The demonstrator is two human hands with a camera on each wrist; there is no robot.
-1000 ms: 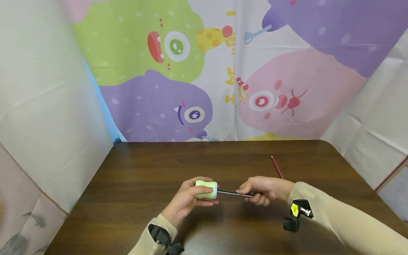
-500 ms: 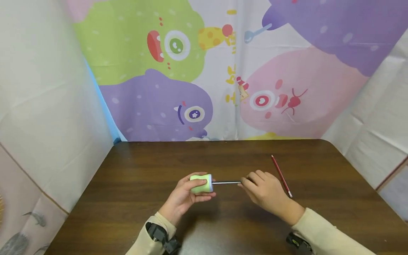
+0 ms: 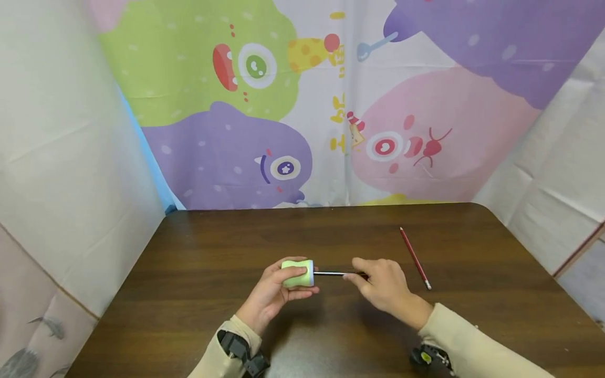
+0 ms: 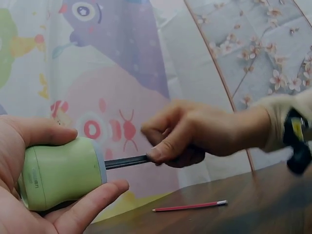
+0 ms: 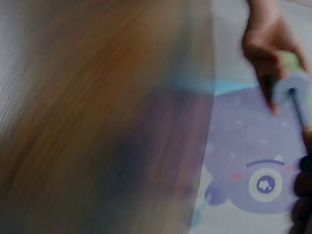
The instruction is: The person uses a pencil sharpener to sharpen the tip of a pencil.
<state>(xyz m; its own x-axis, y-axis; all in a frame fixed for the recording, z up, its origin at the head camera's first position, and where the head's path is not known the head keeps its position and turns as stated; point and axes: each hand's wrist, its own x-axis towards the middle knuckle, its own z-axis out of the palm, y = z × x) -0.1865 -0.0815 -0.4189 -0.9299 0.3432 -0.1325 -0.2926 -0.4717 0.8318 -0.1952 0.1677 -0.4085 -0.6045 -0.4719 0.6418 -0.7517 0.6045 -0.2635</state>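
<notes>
My left hand (image 3: 271,294) grips a light green pencil sharpener (image 3: 298,273), waisted in shape, with a pale lavender end that faces right. Out of that end sticks a dark pencil (image 4: 127,161), lying nearly level above the table. The pencil's inner end is hidden inside the sharpener. My right hand (image 3: 385,286) pinches the pencil's outer part between thumb and curled fingers, which cover its far end. In the blurred right wrist view the sharpener (image 5: 292,87) and the pencil shaft appear at the right edge.
A red pencil (image 3: 415,257) with a white eraser end lies on the brown wooden table (image 3: 227,247), beyond my right hand. A cartoon-printed curtain (image 3: 198,157) hangs behind the table's far edge, and pale cloths hang at both sides.
My right hand has turned about the pencil and shifted its hold, uncovering the red pencil on the table. My left hand and the sharpener have moved slightly left and up, then stayed nearly still.
</notes>
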